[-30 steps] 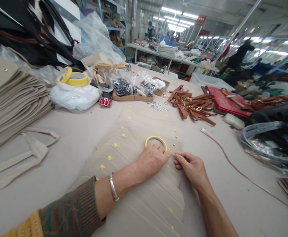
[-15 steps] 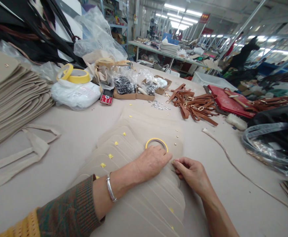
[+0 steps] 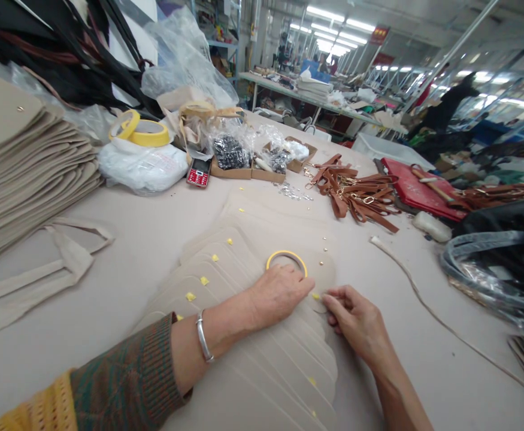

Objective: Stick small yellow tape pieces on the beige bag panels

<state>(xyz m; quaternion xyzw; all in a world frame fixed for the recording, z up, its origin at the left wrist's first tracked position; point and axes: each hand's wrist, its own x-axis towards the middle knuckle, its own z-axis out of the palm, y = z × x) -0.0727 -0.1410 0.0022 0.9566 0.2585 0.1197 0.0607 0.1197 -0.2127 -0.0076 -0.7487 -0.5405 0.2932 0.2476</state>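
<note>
the left hand curled round the tape roll, likely keeping it handy over fanned panels; whether the right hand pinched anything was unclear.

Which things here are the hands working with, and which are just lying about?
In the work, it seems:
- fanned beige pieces
- yellow tape ring at the left hand
- yellow bit by the right hand's fingertips

Lying about:
- red phone
- brown straps
- pale cord
</note>
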